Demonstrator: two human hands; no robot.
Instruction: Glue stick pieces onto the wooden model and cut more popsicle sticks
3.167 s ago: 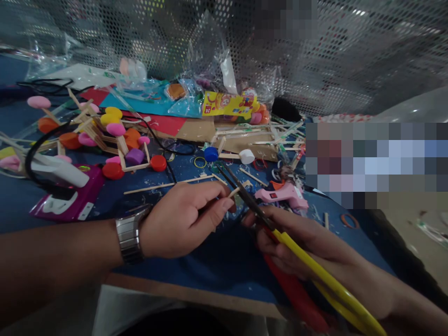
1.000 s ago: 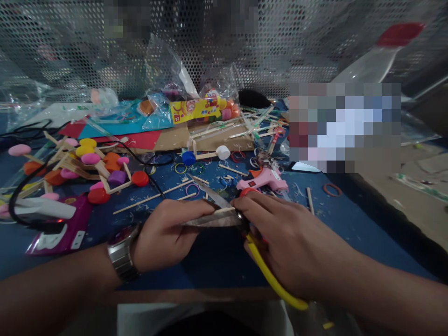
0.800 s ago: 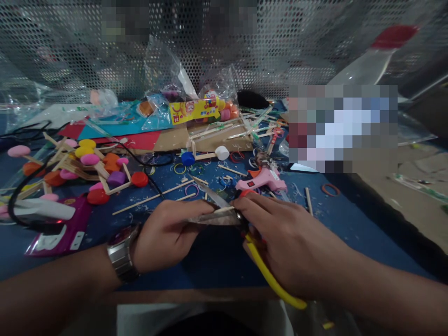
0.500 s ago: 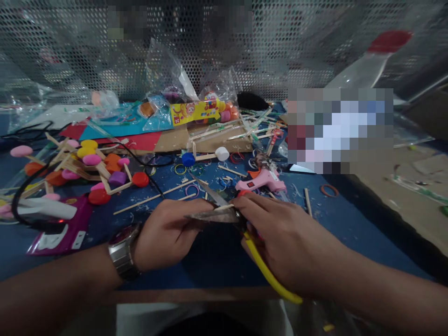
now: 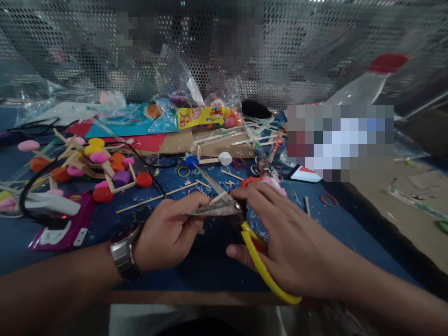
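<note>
My left hand, with a steel watch on its wrist, pinches a short wooden stick whose tip pokes up between the parted blades of a pair of scissors. The scissors have yellow handles with red inside. My right hand holds them by the handles, its thumb and fingers spread apart within the loops. One blade lies across the front of my left fingers; the other points away over the table. Just beyond the right fingers, a pink glue gun is partly covered by them.
Left is a cluster of sticks with coloured caps, beside a purple packet and a black cable. Rubber bands, sticks and scraps litter the blue table. A yellow-labelled bag lies behind, a red-capped bottle at right.
My right thumb and fingers have spread wider on the scissors. The stick's tip now angles up more between the blades. The glue gun is more covered by my right hand.
</note>
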